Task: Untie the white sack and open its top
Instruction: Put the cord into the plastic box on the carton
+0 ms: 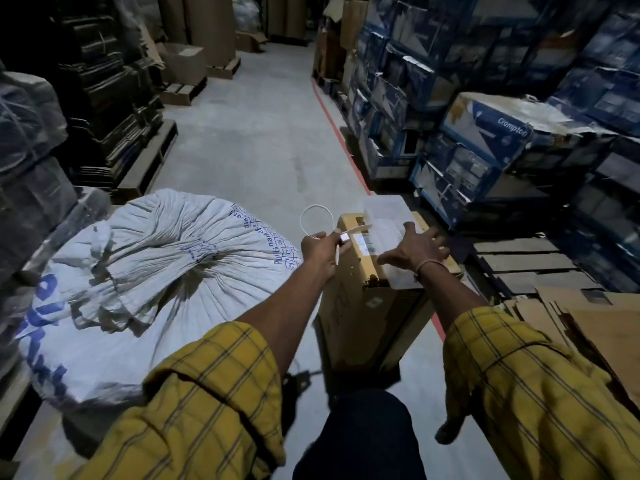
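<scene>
A large white woven sack [138, 289] with blue print stands at the left, its top still gathered into crumpled folds near the middle. My left hand [320, 249] is to the right of the sack, fingers pinched on a white looped cable tie [316, 220] held in the air. My right hand [414, 251] rests with fingers spread on a clear plastic container [386, 216] that sits on top of a tan cardboard box [367, 306].
Stacked blue cartons [485, 133] line the right side behind a red floor line [343, 140]. Dark bundles and pallets [104, 98] stand on the left. Flattened cardboard [571, 323] lies at the right. A grey concrete aisle [263, 133] runs ahead.
</scene>
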`<state>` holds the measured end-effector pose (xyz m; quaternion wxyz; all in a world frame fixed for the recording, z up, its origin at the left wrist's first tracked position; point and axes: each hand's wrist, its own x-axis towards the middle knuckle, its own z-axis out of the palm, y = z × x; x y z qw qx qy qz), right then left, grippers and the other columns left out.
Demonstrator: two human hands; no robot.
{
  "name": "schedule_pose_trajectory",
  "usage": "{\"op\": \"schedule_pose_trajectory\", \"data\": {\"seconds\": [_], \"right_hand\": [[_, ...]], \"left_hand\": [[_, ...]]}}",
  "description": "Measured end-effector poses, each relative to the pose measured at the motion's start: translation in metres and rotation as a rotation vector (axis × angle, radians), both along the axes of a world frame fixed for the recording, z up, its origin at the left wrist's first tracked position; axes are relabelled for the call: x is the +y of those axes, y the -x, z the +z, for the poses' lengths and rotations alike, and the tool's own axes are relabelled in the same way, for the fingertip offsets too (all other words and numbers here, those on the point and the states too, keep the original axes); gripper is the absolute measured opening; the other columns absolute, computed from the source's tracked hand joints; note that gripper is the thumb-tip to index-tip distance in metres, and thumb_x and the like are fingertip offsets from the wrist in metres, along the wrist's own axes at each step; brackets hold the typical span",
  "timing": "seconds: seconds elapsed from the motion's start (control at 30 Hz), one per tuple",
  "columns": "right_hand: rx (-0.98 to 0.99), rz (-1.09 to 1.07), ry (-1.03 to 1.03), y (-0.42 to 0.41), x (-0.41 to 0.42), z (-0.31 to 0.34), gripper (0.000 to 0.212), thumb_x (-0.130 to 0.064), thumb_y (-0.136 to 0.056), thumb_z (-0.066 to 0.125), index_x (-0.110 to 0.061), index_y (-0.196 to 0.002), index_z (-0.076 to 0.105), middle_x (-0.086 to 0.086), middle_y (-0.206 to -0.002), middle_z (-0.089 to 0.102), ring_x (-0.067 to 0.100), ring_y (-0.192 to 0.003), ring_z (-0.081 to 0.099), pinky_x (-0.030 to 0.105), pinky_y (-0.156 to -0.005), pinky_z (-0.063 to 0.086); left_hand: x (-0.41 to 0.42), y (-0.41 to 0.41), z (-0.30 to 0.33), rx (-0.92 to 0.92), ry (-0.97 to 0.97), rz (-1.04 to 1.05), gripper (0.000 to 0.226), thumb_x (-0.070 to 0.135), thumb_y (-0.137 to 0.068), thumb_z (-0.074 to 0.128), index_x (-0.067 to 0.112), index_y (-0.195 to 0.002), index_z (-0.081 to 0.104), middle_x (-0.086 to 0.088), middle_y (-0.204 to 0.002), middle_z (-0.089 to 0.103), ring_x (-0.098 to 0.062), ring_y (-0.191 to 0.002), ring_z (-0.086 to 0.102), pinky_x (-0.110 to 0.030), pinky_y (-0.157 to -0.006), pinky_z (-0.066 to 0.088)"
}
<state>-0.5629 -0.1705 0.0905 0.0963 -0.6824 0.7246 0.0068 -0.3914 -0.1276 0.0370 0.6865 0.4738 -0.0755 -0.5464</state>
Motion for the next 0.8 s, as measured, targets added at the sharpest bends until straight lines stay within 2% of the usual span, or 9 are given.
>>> {"op": "schedule_pose_trajectory", "data": {"seconds": [0.07, 0.13, 0.23, 0.33, 0.43, 0.5, 0.57, 0.67, 0.8], "right_hand": [[-0.020, -0.011, 0.005, 0.002, -0.003, 0.001, 0.103, -0.064, -0.069, 0.080, -0.030, -0.153, 0.031, 0.030, -0.158, 0.022, 0.050, -0.144, 0.025, 0.058, -0.114, 0.030], [-0.032, -0.014, -0.009, 0.005, -0.006, 0.002, 0.099, -0.065, -0.070, 0.079, -0.032, -0.152, 0.034, 0.030, -0.156, 0.025, 0.049, -0.143, 0.026, 0.055, -0.113, 0.030], [-0.119, -0.024, -0.027, 0.012, -0.007, 0.005, 0.099, -0.065, -0.068, 0.079, -0.034, -0.152, 0.036, 0.028, -0.156, 0.025, 0.049, -0.142, 0.028, 0.053, -0.113, 0.029], [-0.282, -0.035, -0.061, 0.017, -0.007, 0.005, 0.098, -0.064, -0.066, 0.076, -0.036, -0.153, 0.039, 0.024, -0.158, 0.026, 0.048, -0.140, 0.032, 0.052, -0.114, 0.032], [-0.518, -0.032, -0.067, 0.026, -0.019, 0.000, 0.104, -0.070, -0.050, 0.071, -0.033, -0.146, 0.052, 0.014, -0.155, 0.044, 0.041, -0.135, 0.045, 0.053, -0.112, 0.040], [-0.739, -0.021, -0.078, 0.033, -0.017, 0.008, 0.077, -0.061, -0.062, 0.073, -0.025, -0.129, 0.066, 0.007, -0.141, 0.059, 0.029, -0.119, 0.057, 0.048, -0.103, 0.047], [-0.982, -0.051, -0.136, 0.039, -0.004, 0.026, 0.041, -0.044, -0.080, 0.070, -0.020, -0.113, 0.070, 0.004, -0.121, 0.062, 0.018, -0.093, 0.056, 0.035, -0.081, 0.046], [-1.166, -0.094, -0.250, 0.056, 0.001, 0.040, 0.017, -0.037, -0.088, 0.063, -0.023, -0.099, 0.065, 0.005, -0.093, 0.061, 0.018, -0.073, 0.057, 0.030, -0.067, 0.041], [-1.292, -0.078, -0.315, 0.068, -0.001, 0.044, 0.019, -0.033, -0.094, 0.058, -0.018, -0.102, 0.065, 0.003, -0.072, 0.071, 0.017, -0.056, 0.067, 0.028, -0.061, 0.049]], "left_hand": [[-0.010, 0.020, -0.004, 0.086, -0.004, -0.015, 0.040, 0.000, -0.093, 0.071, -0.010, -0.129, 0.056, -0.026, -0.114, 0.071, -0.036, -0.096, 0.076, -0.051, -0.078, 0.065], [-0.015, 0.039, -0.004, 0.149, -0.020, -0.032, 0.025, 0.006, -0.097, 0.068, -0.003, -0.119, 0.061, -0.022, -0.111, 0.074, -0.034, -0.099, 0.075, -0.057, -0.084, 0.062], [-0.024, 0.062, -0.005, 0.244, -0.006, -0.010, 0.005, 0.010, -0.099, 0.065, 0.006, -0.100, 0.062, -0.013, -0.085, 0.080, -0.029, -0.099, 0.074, -0.060, -0.094, 0.058], [-0.029, 0.075, -0.004, 0.287, -0.015, 0.030, 0.012, 0.012, -0.101, 0.061, 0.010, -0.089, 0.061, -0.006, -0.068, 0.078, -0.027, -0.094, 0.073, -0.057, -0.103, 0.054], [-0.030, 0.076, -0.007, 0.296, 0.001, 0.075, 0.005, 0.011, -0.103, 0.058, 0.011, -0.098, 0.058, -0.010, -0.088, 0.077, -0.024, -0.089, 0.076, -0.061, -0.101, 0.053], [-0.028, 0.072, -0.008, 0.287, 0.017, 0.079, 0.016, 0.012, -0.102, 0.059, 0.007, -0.118, 0.057, -0.015, -0.108, 0.076, -0.021, -0.085, 0.079, -0.064, -0.096, 0.055], [-0.028, 0.069, -0.008, 0.286, 0.035, 0.073, 0.033, 0.011, -0.101, 0.063, 0.006, -0.132, 0.053, -0.018, -0.119, 0.073, -0.021, -0.082, 0.081, -0.064, -0.092, 0.056], [-0.028, 0.066, -0.006, 0.154, 0.007, 0.051, 0.036, 0.016, -0.095, 0.073, 0.008, -0.127, 0.059, -0.017, -0.114, 0.074, -0.030, -0.090, 0.079, -0.063, -0.088, 0.059], [-0.039, 0.057, 0.009, -0.425, -0.032, -0.040, 0.051, 0.037, -0.086, 0.080, 0.013, -0.123, 0.054, -0.012, -0.113, 0.070, -0.028, -0.091, 0.075, -0.042, -0.067, 0.065]]}}
